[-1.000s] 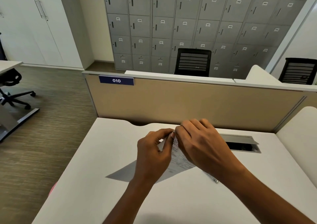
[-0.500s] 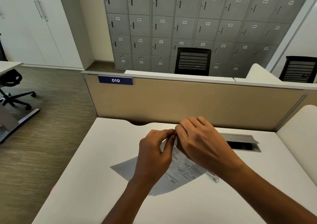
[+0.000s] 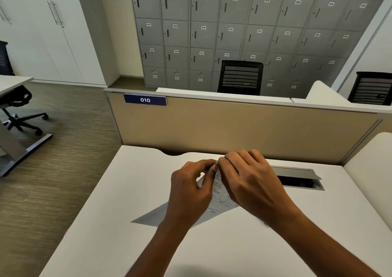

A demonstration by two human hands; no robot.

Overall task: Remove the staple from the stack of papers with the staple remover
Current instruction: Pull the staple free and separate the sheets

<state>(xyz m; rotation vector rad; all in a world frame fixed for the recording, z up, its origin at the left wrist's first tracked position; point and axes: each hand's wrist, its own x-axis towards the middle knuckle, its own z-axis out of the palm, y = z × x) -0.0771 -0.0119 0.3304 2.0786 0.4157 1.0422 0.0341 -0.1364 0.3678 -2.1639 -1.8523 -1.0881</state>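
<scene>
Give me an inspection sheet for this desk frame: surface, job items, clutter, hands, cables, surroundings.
Surface: white desk.
Job's things: stack of papers, far corner lifted, the rest on the desk; staple hidden; staple remover not identifiable.
Clutter: small metallic object at the right wrist, mostly hidden.
Hands: left hand and right hand both pinch the lifted corner.
Cables: nothing seen; cable hatch flap open.
Surroundings: partition with 010 sign, lockers, black chairs.
</scene>
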